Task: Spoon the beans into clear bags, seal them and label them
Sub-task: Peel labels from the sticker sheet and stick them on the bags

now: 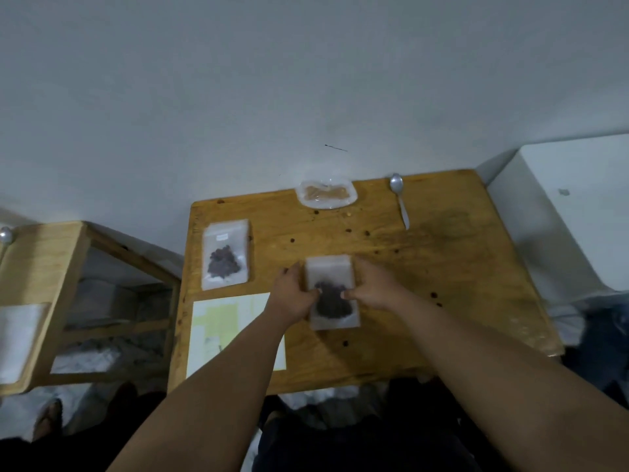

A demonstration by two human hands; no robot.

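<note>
Left hand (292,294) and right hand (372,289) both pinching my bean bag (332,274) by its side edges now; open desk (459,267) stretches right of it.

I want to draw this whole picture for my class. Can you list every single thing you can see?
table: one, yellow-brown wood, middle of the view
held bag: one, clear with dark beans, middle of the table
side bag: one, clear with dark beans, back left of the table
spoon: one, silver, far right of the table
packet: one, clear with something tan inside, far edge of the table
paper sheet: one, white and pale yellow, near left of the table
loose beans: several, dark, scattered on the table
shelf: one, light wood, left of the table
box: one, white, right of the table
left hand: one, grips the held bag's left edge
right hand: one, grips its right edge
</note>
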